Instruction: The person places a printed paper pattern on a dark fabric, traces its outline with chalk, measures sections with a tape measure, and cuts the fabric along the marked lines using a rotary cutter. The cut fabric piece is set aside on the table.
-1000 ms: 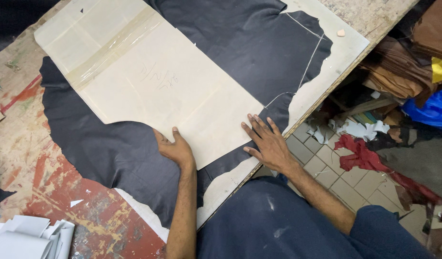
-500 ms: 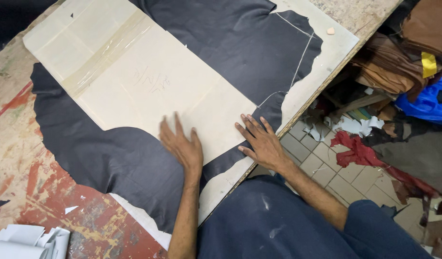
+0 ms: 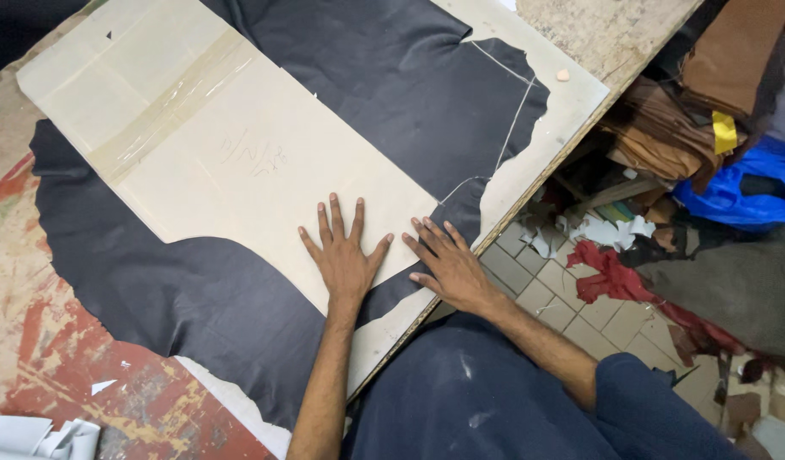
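Here the cream card pattern (image 3: 239, 162) lies flat on the black leather hide (image 3: 392, 85), which spreads across the bench (image 3: 34, 341). The left hand (image 3: 345, 255) rests palm down on the pattern's near corner, fingers spread wide and gripping nothing. The right hand (image 3: 448, 264) lies just beside it, also flat with its fingers splayed, partly on the hide at the pattern's edge and close to the bench edge. A strip of clear tape (image 3: 175, 102) crosses the pattern's far end. White chalk lines (image 3: 511, 128) run over the hide near its ragged right edge. Beyond the bench, leather scraps (image 3: 614, 273) and paper bits litter the tiled floor (image 3: 529, 285), beside a blue bag (image 3: 741, 183).
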